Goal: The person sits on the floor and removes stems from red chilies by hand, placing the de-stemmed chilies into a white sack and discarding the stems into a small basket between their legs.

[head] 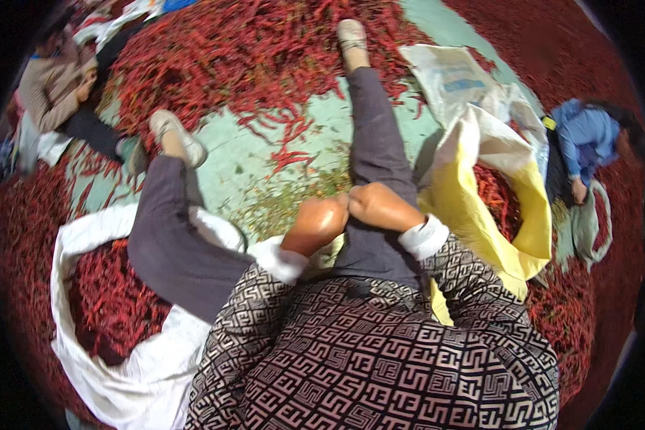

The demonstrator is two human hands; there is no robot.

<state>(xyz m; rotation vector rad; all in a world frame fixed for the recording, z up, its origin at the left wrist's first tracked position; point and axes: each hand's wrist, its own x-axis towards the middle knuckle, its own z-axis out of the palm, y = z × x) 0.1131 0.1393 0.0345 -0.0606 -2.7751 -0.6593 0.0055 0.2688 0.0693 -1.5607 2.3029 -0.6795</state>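
My left hand (318,221) and my right hand (384,207) meet over my lap, backs up and fingers curled under. Whether anything is between the fingers is hidden. Beneath and beyond them, a scatter of loose stems and bits (274,204) covers the pale green floor (223,142). A few red chili peppers (290,158) lie just past that litter. To my left stands a white woven sack (140,371) with its rim rolled down and red chilies (118,301) inside. On my right, a yellow and white woven sack (451,188) also holds red chilies (497,199).
A large heap of red chilies (236,59) spreads past my outstretched feet. More chilies (27,231) lie along both sides. One person (59,91) sits at the far left; another in blue (586,134) bends at the right beside a small pale sack (583,236). A flattened white sack (446,75) lies ahead right.
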